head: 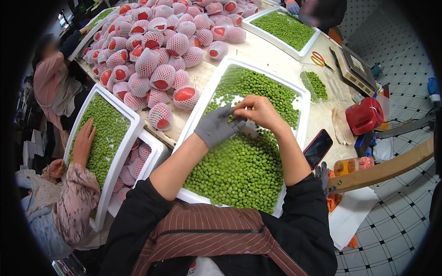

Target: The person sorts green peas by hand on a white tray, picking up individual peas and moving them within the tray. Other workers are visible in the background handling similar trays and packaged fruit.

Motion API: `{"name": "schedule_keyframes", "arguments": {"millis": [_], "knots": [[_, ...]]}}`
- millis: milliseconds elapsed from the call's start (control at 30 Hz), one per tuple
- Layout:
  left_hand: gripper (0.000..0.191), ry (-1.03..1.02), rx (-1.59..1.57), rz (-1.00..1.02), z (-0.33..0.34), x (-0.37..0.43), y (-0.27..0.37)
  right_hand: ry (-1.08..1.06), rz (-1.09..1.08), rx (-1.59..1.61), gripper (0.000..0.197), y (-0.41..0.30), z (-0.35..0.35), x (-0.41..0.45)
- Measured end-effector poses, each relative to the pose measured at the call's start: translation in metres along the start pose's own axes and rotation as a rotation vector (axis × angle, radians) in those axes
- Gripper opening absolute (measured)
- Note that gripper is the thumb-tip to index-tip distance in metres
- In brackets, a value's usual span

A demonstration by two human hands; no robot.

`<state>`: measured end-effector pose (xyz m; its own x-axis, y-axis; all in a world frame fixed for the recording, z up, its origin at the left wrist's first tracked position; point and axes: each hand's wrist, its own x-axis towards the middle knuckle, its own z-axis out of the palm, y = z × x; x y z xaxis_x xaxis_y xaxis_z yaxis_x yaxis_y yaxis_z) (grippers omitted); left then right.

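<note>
In front of me lies a white foam tray (302,103) spread with loose shelled green peas (238,165). My left hand (221,126), in a grey knit glove, is palm up over the middle of the tray, with a few peas on its palm and fingers. Bare, my right hand (257,112) meets it from the right, its thumb and forefinger pinched together at the gloved fingertips. Whatever sits between those fingertips is too small to tell. White tray bottom shows among the peas near both hands.
Red fruits in foam nets (162,76) are heaped at the upper left. A co-worker's hand (84,141) rests on peas in another foam tray (119,151). Rightward are a smartphone (318,148), scissors (319,59), a bag of peas (316,85), a scale (355,69) and a red kettle (364,116).
</note>
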<state>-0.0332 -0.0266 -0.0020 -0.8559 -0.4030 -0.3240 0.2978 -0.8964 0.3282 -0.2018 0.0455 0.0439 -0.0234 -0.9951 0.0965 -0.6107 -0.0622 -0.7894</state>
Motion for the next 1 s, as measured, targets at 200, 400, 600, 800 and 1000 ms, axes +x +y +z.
{"name": "schedule_keyframes", "arguments": {"millis": [200, 400, 600, 800, 1000], "knots": [[0.015, 0.134, -0.091, 0.01, -0.005, -0.001, 0.031, 0.31, 0.155, -0.249, 0.018, 0.03, -0.004, 0.0], [0.015, 0.269, -0.141, 0.157, -0.012, -0.003, 0.052, -0.057, 0.369, -0.232, 0.017, 0.015, -0.016, 0.002], [0.017, 0.221, -0.109, 0.138, -0.019, 0.004, 0.049, 0.318, 0.041, -0.556, 0.01, 0.046, 0.001, 0.022], [0.025, 0.179, -0.069, 0.139, -0.02, 0.002, 0.048, 0.312, -0.14, -0.746, 0.01, 0.058, 0.016, 0.036], [0.033, 0.179, 0.045, 0.131, -0.019, 0.001, 0.046, 0.269, 0.116, -0.289, 0.013, 0.022, 0.012, 0.03]]}}
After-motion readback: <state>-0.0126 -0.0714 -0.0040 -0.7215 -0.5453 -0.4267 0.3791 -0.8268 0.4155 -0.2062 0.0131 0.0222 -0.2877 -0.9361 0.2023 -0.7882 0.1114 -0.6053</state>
